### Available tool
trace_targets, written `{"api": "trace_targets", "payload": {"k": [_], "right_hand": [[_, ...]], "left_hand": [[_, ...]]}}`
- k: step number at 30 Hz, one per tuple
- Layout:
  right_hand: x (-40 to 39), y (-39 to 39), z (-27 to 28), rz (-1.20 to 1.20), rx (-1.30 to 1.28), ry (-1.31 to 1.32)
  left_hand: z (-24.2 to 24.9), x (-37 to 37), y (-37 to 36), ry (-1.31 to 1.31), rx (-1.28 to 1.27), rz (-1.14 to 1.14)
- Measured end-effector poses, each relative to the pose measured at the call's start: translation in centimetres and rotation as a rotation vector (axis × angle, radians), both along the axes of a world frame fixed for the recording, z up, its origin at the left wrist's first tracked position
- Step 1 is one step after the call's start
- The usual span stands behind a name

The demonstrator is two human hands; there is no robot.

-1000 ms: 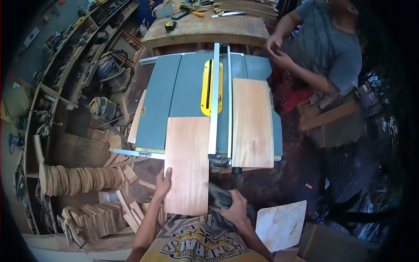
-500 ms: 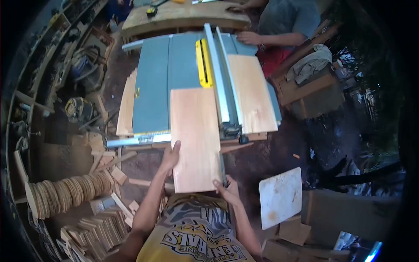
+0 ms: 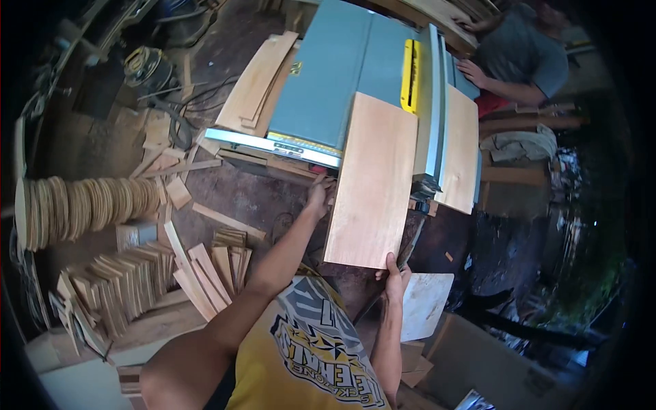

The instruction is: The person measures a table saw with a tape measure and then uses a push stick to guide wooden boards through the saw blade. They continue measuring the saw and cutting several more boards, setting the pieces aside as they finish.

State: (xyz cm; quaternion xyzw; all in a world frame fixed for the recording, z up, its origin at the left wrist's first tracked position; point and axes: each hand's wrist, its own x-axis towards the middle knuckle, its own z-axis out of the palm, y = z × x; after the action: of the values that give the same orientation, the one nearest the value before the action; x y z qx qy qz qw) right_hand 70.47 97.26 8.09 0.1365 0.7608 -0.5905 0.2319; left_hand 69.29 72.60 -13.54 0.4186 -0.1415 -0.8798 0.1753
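A wooden board (image 3: 374, 181) lies partly on the blue-grey table saw (image 3: 321, 75), its near end hanging out over the front edge. At that end's right corner my right hand (image 3: 393, 279) grips it, thumb on top and fingers underneath. My left hand (image 3: 318, 197) is off the board's face, reaching below the saw's front rail (image 3: 273, 147) beside a red part, perhaps a switch (image 3: 318, 169). Its fingers look stretched out, partly hidden by the rail and board. The far end of the board is close to the yellow blade insert (image 3: 410, 75), left of the metal fence (image 3: 432, 102).
Another board (image 3: 459, 154) lies right of the fence. A co-worker's hand (image 3: 473, 72) rests on the saw's far right. Stacked wooden discs (image 3: 89, 208), cut pieces (image 3: 116, 283) and offcuts cover the left floor. A white panel (image 3: 427, 304) stands near my right arm.
My left hand has left the board's left edge and moved down beneath the front rail. My right hand still holds the near corner. The view has turned and shifted, with the saw now farther right.
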Motion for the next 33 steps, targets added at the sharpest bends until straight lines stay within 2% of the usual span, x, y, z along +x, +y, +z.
{"api": "trace_targets", "payload": {"k": [3,6,12,27,33], "right_hand": [[-0.1,-0.3,0.7,-0.023,0.006,-0.003],[-0.1,-0.3,0.9,-0.014,0.009,0.011],[-0.2,-0.5,1.4,0.007,0.000,-0.004],[0.0,0.0,0.6,0.043,0.031,-0.041],[-0.1,-0.8,1.8,0.008,-0.025,-0.044]], "left_hand": [[-2.9,-2.3,-0.3,0.237,0.051,-0.082],[3.7,-2.5,0.1,0.025,-0.028,0.045],[3.1,-2.7,-1.0,-0.005,0.093,-0.083],[-0.9,-2.9,-2.4,0.038,0.159,0.015],[-1.0,-2.3,-2.8,0.059,0.170,-0.028]]}}
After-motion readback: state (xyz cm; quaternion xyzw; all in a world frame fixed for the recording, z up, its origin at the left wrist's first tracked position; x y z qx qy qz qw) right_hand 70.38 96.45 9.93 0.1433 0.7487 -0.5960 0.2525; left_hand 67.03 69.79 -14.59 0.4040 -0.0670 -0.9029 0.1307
